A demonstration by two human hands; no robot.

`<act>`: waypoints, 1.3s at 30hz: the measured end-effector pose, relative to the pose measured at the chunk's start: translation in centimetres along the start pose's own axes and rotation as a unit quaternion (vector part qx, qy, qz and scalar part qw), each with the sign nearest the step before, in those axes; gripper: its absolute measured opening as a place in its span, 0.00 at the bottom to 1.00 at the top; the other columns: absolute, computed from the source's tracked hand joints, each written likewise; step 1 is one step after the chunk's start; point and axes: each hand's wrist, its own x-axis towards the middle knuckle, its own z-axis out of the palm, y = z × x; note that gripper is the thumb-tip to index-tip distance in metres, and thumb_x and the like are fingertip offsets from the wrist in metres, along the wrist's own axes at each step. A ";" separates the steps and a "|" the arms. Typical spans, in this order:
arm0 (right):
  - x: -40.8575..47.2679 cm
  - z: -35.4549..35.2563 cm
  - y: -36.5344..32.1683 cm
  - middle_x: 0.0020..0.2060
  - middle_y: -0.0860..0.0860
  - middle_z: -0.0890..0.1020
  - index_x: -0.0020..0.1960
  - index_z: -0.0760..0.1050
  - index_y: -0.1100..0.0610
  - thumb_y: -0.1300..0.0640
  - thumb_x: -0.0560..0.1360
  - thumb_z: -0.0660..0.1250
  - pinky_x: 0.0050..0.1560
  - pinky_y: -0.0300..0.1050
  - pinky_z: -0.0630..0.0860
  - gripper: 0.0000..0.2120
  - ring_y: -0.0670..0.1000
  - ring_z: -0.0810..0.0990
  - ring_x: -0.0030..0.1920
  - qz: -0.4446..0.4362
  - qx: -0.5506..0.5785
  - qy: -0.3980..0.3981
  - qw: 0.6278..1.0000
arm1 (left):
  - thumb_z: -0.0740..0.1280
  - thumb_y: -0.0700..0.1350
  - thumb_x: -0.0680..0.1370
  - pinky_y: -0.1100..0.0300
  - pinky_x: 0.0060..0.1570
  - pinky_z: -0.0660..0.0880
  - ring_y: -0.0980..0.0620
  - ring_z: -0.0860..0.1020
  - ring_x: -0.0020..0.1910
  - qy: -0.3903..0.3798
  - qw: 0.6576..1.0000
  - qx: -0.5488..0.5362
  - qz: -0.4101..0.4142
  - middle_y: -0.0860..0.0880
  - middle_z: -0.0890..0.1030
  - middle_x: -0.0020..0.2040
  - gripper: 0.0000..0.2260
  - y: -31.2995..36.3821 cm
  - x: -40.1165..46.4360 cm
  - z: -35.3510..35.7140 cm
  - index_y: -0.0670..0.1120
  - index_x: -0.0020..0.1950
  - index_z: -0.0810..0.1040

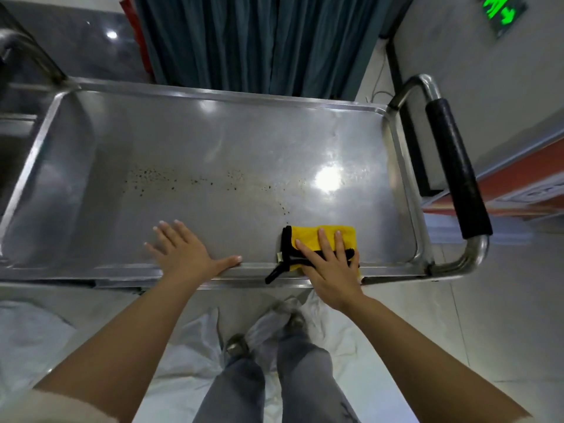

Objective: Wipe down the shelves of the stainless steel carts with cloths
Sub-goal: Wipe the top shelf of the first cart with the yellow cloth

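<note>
**Cart top shelf, cloth under right hand**

Pale tiled floor with a white sheet spread under the person's feet; dark teal curtain hangs behind the cart, green exit sign on the wall at upper right. Stainless steel cart fills the middle of the view, seen from above; its top shelf is a shallow rimmed tray with a scatter of dark specks across the centre and a bright light glare toward the right. Push handle with black foam grip sits at the cart's right end. Second steel cart partly visible at far left, touching or just beside the first; cannot tell which.

Yellow cloth with black trim lies folded on the shelf near the front rim, right of centre. Right hand rests flat on it, fingers straight and slightly spread, pressing the cloth down, not pinching. Left hand lies flat on bare shelf near the front rim, left of the cloth and apart from it, fingers splayed wide, thumb along the rim. Grey jeans and shoes below.
</note>
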 end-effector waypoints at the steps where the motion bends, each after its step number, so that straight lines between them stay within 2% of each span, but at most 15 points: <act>1: 0.2 0.0 -0.4 0.76 0.43 0.35 0.63 0.31 0.23 0.38 0.79 0.46 0.68 0.65 0.30 0.24 0.52 0.27 0.73 -0.007 -0.004 -0.003 1.000 | 0.52 0.85 0.51 0.32 0.70 0.37 0.33 0.32 0.74 -0.012 1.000 -0.002 0.001 0.32 0.30 0.74 0.72 -0.2 0.3 -0.1 0.35 0.72 0.27; 5: 1.7 -0.1 -0.3 0.74 0.42 0.33 0.66 0.31 0.26 0.39 0.79 0.47 0.68 0.67 0.32 0.26 0.51 0.26 0.72 -0.044 -0.048 0.007 0.998 | 0.49 0.86 0.45 0.33 0.70 0.35 0.33 0.25 0.70 -0.047 0.999 -0.010 -0.002 0.33 0.24 0.70 0.74 -0.4 1.5 0.3 0.37 0.68 0.20; 8: 3.9 -0.8 0.4 0.72 0.40 0.31 0.68 0.32 0.27 0.40 0.78 0.46 0.69 0.67 0.34 0.27 0.51 0.26 0.72 -0.077 -0.075 0.028 0.994 | 0.47 0.86 0.42 0.34 0.68 0.32 0.33 0.23 0.68 -0.071 0.997 -0.010 -0.009 0.34 0.20 0.68 0.72 -0.4 1.8 0.3 0.38 0.61 0.14; 11: 7.8 -2.1 0.8 0.73 0.40 0.34 0.68 0.34 0.26 0.44 0.79 0.52 0.70 0.67 0.35 0.29 0.50 0.29 0.74 -0.101 -0.073 0.037 0.992 | 0.48 0.86 0.44 0.34 0.67 0.31 0.33 0.21 0.67 -0.084 0.996 -0.007 -0.019 0.34 0.18 0.65 0.70 -0.4 1.9 0.2 0.39 0.56 0.12; 14: 12.3 -4.0 0.5 0.76 0.41 0.39 0.69 0.38 0.26 0.45 0.79 0.52 0.70 0.66 0.34 0.28 0.50 0.32 0.75 -0.103 -0.056 0.033 0.993 | 0.48 0.86 0.46 0.35 0.67 0.31 0.33 0.20 0.65 -0.088 0.996 0.005 -0.024 0.34 0.15 0.62 0.70 -0.3 1.8 0.0 0.39 0.58 0.12; 18: 18.4 -6.9 -0.4 0.77 0.41 0.43 0.71 0.48 0.28 0.40 0.74 0.46 0.69 0.64 0.31 0.26 0.50 0.35 0.76 -0.113 -0.032 0.018 0.993 | 0.45 0.86 0.43 0.35 0.67 0.30 0.35 0.15 0.60 -0.094 0.995 0.015 -0.025 0.36 0.13 0.59 0.70 -0.3 1.9 0.0 0.40 0.59 0.12; 21: 23.1 -9.0 -1.0 0.77 0.41 0.47 0.70 0.53 0.28 0.42 0.75 0.48 0.69 0.64 0.32 0.25 0.50 0.37 0.76 -0.124 -0.021 0.013 0.992 | 0.44 0.87 0.43 0.36 0.68 0.30 0.36 0.15 0.60 -0.090 0.995 0.022 -0.034 0.37 0.13 0.60 0.70 -0.3 2.0 0.2 0.40 0.60 0.12; 24: 27.5 -10.7 -2.0 0.77 0.41 0.47 0.69 0.54 0.27 0.45 0.78 0.52 0.69 0.65 0.33 0.23 0.50 0.37 0.76 -0.127 -0.016 0.007 0.992 | 0.41 0.87 0.42 0.37 0.68 0.30 0.37 0.16 0.63 -0.081 0.996 0.023 -0.039 0.37 0.14 0.62 0.70 -0.3 2.1 0.4 0.40 0.62 0.13; 29: 32.7 -12.6 -4.8 0.77 0.44 0.45 0.71 0.52 0.29 0.45 0.77 0.50 0.68 0.68 0.32 0.24 0.53 0.36 0.76 -0.113 -0.007 0.004 0.994 | 0.43 0.86 0.44 0.39 0.67 0.28 0.38 0.16 0.63 -0.072 0.997 0.008 -0.036 0.38 0.15 0.64 0.70 -0.3 2.1 0.6 0.40 0.65 0.16; 31: 33.7 -13.0 -6.0 0.78 0.44 0.47 0.69 0.56 0.28 0.46 0.76 0.50 0.67 0.69 0.31 0.24 0.53 0.36 0.76 -0.103 0.029 0.003 0.994 | 0.46 0.86 0.47 0.39 0.67 0.28 0.37 0.17 0.64 -0.073 0.997 0.004 -0.038 0.38 0.15 0.63 0.69 -0.2 2.1 0.5 0.40 0.65 0.15; 34: 34.0 -13.7 -7.0 0.77 0.44 0.54 0.63 0.69 0.31 0.53 0.75 0.50 0.66 0.68 0.30 0.24 0.51 0.40 0.77 -0.105 0.082 0.010 0.991 | 0.51 0.85 0.51 0.39 0.67 0.27 0.37 0.17 0.64 -0.076 0.996 0.005 -0.041 0.37 0.14 0.63 0.69 -0.1 2.1 0.4 0.40 0.64 0.15; 39: 30.3 -13.3 -5.9 0.73 0.45 0.66 0.50 0.82 0.43 0.66 0.72 0.55 0.70 0.64 0.29 0.23 0.49 0.48 0.77 -0.165 0.125 0.005 0.978 | 0.53 0.85 0.52 0.39 0.66 0.26 0.37 0.16 0.63 -0.073 0.997 0.005 -0.037 0.38 0.14 0.62 0.70 -0.2 2.2 0.5 0.41 0.64 0.14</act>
